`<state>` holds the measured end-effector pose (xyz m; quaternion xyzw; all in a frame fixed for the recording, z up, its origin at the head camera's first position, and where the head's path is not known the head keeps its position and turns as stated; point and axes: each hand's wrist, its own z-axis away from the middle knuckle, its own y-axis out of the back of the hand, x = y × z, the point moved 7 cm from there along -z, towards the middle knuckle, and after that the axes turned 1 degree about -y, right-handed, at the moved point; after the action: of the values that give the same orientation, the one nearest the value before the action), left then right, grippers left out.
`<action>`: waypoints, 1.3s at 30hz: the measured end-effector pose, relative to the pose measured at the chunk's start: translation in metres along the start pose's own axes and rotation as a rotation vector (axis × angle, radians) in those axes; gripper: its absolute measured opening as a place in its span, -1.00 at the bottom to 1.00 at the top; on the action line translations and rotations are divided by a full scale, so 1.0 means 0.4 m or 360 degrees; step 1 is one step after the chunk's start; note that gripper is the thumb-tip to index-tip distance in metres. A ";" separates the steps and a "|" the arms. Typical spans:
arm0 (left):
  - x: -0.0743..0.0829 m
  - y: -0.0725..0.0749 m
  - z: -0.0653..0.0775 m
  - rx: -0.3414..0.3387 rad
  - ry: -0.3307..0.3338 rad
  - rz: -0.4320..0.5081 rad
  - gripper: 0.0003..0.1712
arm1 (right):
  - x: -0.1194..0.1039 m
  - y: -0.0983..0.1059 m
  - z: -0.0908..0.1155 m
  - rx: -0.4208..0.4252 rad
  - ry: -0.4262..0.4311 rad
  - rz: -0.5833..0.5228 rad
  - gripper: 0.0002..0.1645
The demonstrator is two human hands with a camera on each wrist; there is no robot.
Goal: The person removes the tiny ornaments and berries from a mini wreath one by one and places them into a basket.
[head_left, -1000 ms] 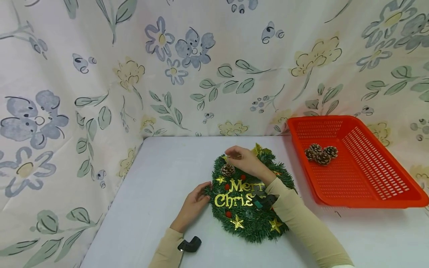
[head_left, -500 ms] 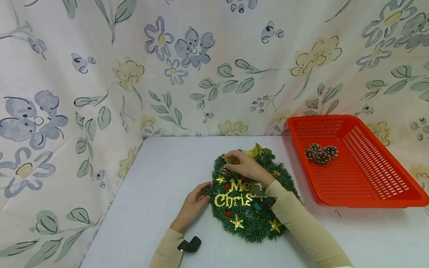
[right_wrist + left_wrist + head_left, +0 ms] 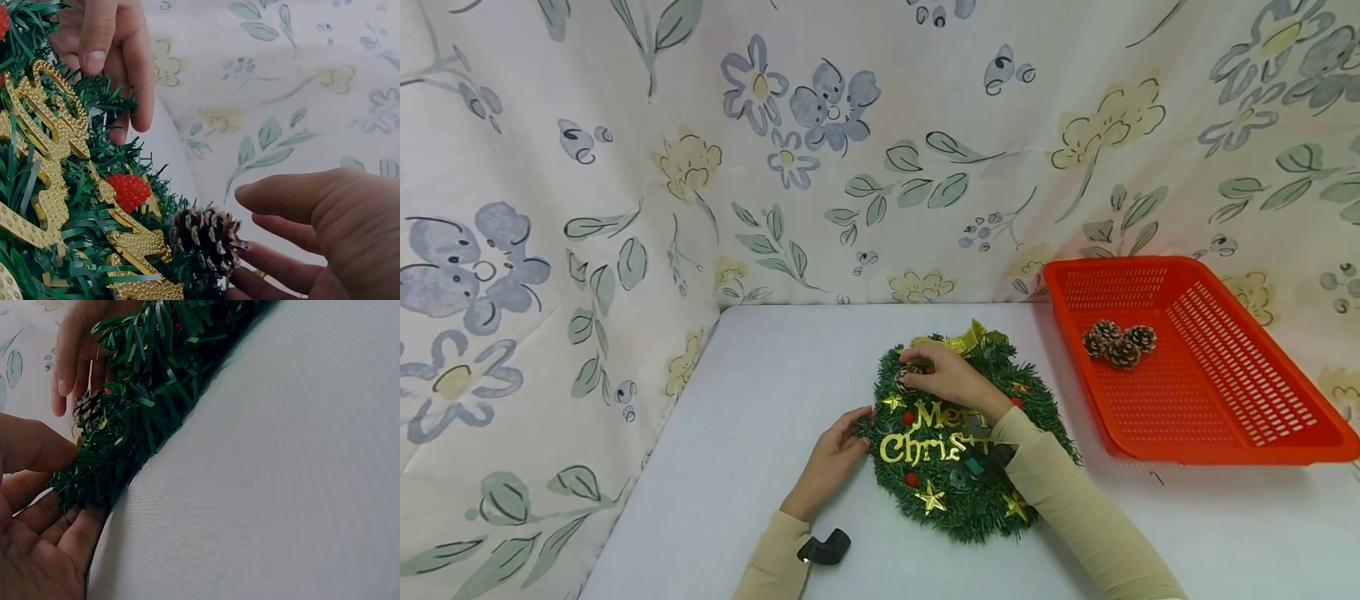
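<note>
A green tinsel Christmas wreath (image 3: 958, 517) lies on the table, with gold "Merry Christmas" lettering (image 3: 913, 448), red berries (image 3: 129, 191) and gold stars (image 3: 931, 497). My left hand (image 3: 831, 458) grips its left edge, thumb (image 3: 40, 447) above and fingers beneath the tinsel. Over the wreath's upper left, my right hand (image 3: 953, 377) is beside a pine cone (image 3: 209, 240) with pale-tipped scales. In the right wrist view, the thumb (image 3: 275, 195) stands apart from the cone, while the other fingers reach behind it. A gold bow (image 3: 970, 337) shows at the wreath's top, partly hidden by the hand.
A red plastic basket (image 3: 1225, 454) stands right of the wreath, holding several pine cones (image 3: 1122, 352). The white table (image 3: 760, 375) meets a floral curtain (image 3: 880, 167) at its back and left. Black wrist devices sit on both sleeves.
My right hand has come down slightly toward the pine cone at the wreath's upper left, and more of the gold bow shows behind it. My left hand has stayed in place.
</note>
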<state>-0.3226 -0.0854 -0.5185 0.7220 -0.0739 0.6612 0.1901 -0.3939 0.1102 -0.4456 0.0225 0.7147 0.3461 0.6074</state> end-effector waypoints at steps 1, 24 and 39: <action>0.001 0.000 0.000 0.0000 -0.0004 0.0001 -0.40 | 0.001 -0.001 -0.001 -0.0007 -0.0005 0.0001 -0.49; -0.001 0.001 0.000 -0.0003 -0.0027 -0.0009 -0.40 | -0.001 -0.018 0.004 -0.0056 0.0019 0.0109 -0.50; 0.000 0.000 0.003 0.0016 0.0027 -0.0003 -0.39 | 0.015 -0.021 0.002 -0.0042 -0.0025 0.0125 -0.45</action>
<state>-0.3216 -0.0859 -0.5185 0.7174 -0.0683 0.6674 0.1878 -0.3915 0.1069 -0.4553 0.0452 0.7039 0.3787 0.5992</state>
